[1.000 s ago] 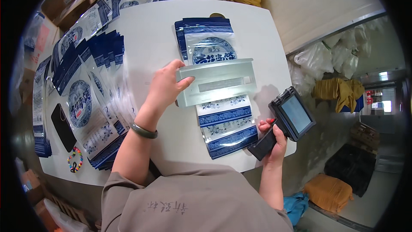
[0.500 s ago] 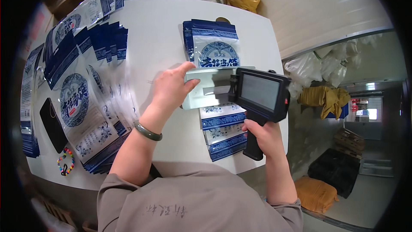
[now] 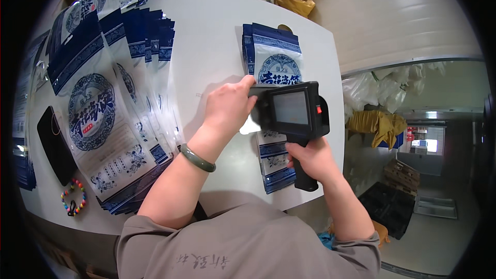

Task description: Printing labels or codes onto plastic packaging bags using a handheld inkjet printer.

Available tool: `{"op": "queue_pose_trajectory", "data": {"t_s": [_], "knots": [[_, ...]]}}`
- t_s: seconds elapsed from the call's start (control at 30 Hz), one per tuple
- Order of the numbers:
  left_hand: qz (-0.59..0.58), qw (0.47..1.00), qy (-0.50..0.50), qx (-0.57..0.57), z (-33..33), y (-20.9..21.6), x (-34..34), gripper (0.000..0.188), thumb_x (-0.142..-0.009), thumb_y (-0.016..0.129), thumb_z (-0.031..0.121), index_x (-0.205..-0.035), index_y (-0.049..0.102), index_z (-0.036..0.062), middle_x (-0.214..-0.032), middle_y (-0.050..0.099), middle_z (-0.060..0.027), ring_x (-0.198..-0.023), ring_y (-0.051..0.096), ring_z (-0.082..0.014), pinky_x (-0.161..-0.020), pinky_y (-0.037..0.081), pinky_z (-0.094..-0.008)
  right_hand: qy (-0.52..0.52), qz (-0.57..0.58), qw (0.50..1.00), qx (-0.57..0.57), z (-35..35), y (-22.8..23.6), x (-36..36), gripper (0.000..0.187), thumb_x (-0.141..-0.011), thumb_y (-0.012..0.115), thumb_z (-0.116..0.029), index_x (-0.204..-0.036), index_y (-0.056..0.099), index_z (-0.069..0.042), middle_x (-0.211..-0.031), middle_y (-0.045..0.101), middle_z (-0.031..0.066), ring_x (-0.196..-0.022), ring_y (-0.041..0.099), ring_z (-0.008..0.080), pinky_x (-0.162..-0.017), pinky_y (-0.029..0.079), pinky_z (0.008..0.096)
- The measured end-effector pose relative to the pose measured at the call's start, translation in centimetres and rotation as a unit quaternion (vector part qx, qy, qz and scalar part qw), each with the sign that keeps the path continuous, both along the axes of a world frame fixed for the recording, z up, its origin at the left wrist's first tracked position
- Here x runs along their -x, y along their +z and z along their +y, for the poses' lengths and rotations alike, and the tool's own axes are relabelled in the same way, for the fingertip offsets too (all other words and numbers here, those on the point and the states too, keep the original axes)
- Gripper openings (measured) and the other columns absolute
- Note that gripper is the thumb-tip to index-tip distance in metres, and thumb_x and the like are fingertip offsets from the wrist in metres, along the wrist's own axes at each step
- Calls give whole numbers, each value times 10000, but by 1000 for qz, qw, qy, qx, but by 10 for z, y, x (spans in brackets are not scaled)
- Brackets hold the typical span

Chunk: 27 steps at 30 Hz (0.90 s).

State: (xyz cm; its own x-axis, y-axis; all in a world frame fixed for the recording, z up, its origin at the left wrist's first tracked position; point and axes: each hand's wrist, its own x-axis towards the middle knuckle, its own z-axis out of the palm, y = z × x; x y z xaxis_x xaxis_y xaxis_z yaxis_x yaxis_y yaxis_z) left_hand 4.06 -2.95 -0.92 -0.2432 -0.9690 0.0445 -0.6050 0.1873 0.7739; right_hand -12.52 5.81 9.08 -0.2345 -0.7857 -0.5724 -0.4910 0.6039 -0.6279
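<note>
Beside left hand (image 3: 227, 111): fanned blue pouches (image 3: 124, 98).

— What carries it all?
— A white table (image 3: 217, 36) — fanned blue-and-white pouches (image 3: 103, 119) on the left, a smaller pouch stack (image 3: 276, 62), a black phone (image 3: 54, 147), a bead bracelet (image 3: 73, 199).

- The black handheld printer (image 3: 294, 111) covers the middle of the small pile of bags (image 3: 274, 62).
- At 9 o'clock, more blue bags (image 3: 20, 170) are cut off by the dark rim.
- The right hand (image 3: 310, 159) hides part of the printer's grip.
</note>
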Motion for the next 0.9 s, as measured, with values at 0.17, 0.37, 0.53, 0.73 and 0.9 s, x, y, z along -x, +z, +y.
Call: {"op": "queue_pose_trajectory", "data": {"t_s": [0.17, 0.37, 0.53, 0.73, 0.9], "knots": [[0, 1000, 4, -7, -1, 3, -1, 241, -843, 663, 191, -1051, 582, 101, -783, 675, -118, -797, 667, -293, -686, 519, -406, -54, 9, 999, -1, -3, 2, 37, 178, -812, 634, -66, -952, 574, 27, -685, 600, 84, -540, 613, 177, -507, 530, 308], [19, 1000, 11, 4, -3, -3, -2, 229, -839, 662, 201, -1045, 598, 125, -799, 682, -107, -798, 665, -292, -691, 515, -405, -168, -90, 980, 59, 14, -2, 89, 214, -826, 634, -109, -979, 585, 33, -695, 608, 97, -577, 628, 199, -561, 554, 327], [85, 995, 16, -56, -8, 5, -4, 212, -832, 666, 197, -1010, 630, 89, -818, 679, -106, -720, 657, -232, -653, 501, -364, -221, -208, 923, 237, 39, -31, 115, 308, -860, 578, -105, -1102, 549, 84, -818, 648, 149, -906, 662, 285, -869, 538, 390], [101, 991, -40, -75, 8, 25, 5, 192, -839, 634, 182, -1007, 632, 91, -729, 619, -137, -644, 596, -240, -611, 470, -365, -260, -367, 828, 334, 46, -54, 126, 309, -881, 540, -101, -1132, 533, 80, -896, 669, 174, -1066, 609, 306, -988, 458, 391], [132, 983, -80, -99, 27, 37, 15, 177, -900, 641, 196, -1013, 602, 66, -651, 580, -12, -533, 515, -51, -456, 420, -244, -254, -391, 827, 315, 50, -70, 136, 315, -895, 527, -171, -1115, 527, 55, -847, 677, 141, -1005, 618, 291, -971, 438, 395]]}}
